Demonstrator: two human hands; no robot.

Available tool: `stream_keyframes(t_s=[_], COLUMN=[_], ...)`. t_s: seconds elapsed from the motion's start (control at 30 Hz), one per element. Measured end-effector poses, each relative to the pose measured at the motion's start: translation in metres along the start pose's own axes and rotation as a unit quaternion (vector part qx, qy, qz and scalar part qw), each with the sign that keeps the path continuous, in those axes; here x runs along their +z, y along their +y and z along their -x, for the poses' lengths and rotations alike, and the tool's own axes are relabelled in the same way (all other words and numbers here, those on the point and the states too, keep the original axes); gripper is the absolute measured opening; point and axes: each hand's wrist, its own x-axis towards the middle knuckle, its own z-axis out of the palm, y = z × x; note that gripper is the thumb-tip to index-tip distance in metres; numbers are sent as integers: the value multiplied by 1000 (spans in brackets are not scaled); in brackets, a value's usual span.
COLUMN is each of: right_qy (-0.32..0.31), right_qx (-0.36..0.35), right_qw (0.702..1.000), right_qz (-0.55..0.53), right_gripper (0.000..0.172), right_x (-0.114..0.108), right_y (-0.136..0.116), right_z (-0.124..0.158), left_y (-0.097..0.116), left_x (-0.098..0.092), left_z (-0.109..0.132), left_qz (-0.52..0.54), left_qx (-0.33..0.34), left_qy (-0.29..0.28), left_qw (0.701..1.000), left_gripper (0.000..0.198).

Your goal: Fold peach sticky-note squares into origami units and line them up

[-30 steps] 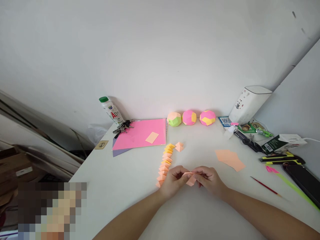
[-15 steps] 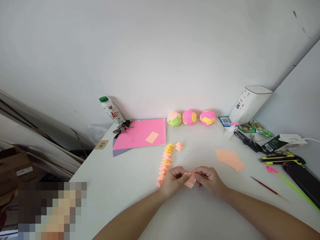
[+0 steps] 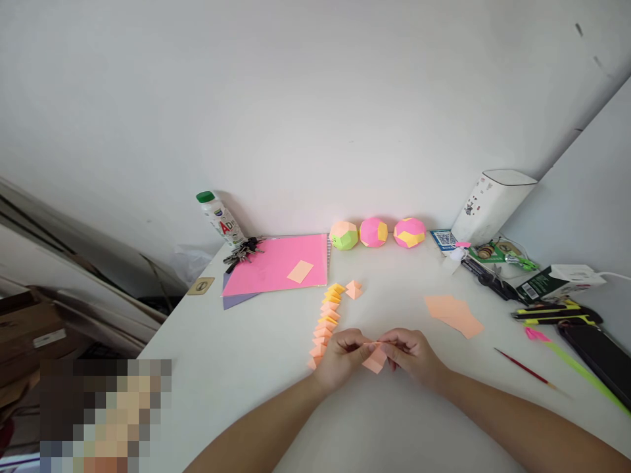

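Left hand (image 3: 340, 359) and right hand (image 3: 417, 356) near each other — fingers of both pinching 1 folded peach paper (image 3: 375, 361) between them, over table (image 3: 236, 387). Row of folded pieces (image 3: 327, 323) beside left hand; 3 paper balls (image 3: 373, 232) by wall (image 3: 315, 118).

We see a bare left forearm (image 3: 261, 420) at seven o'clock and a bare right forearm (image 3: 517, 414) at four, both tapering. The left hand (image 3: 340, 358) at six and right hand (image 3: 414, 355) at five are bare too, fine detail too small.

The white table (image 3: 236, 355) bears folded papers (image 3: 330, 315) and, apparently, a paintbrush (image 3: 525, 368).
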Motion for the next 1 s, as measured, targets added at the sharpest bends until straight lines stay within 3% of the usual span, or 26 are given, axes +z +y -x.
stream_keyframes(t_s=[0.33, 0.43, 0.57, 0.73, 1.0], right_qy=[-2, -1, -22, -41, -12], right_qx=[0, 6, 9, 9, 13], right_qw=[1000, 1000, 1000, 999, 1000], right_qz=[7, 5, 8, 18, 7], right_gripper=[26, 27, 26, 24, 22], right_x=[-1, -1, 0, 2, 0], right_y=[-2, -3, -4, -4, -4], right_z=[1, 1, 1, 1, 1], left_y=[5, 6, 3, -2, 4], left_x=[-1, -1, 3, 6, 0], left_z=[1, 2, 2, 1, 0], left_qz=[0, -21, -39, -65, 6], left_qx=[-18, 16, 56, 40, 15], left_qy=[0, -3, -2, 6, 30], left_qw=[1000, 1000, 998, 997, 999], left_gripper=[35, 35, 20, 13, 15])
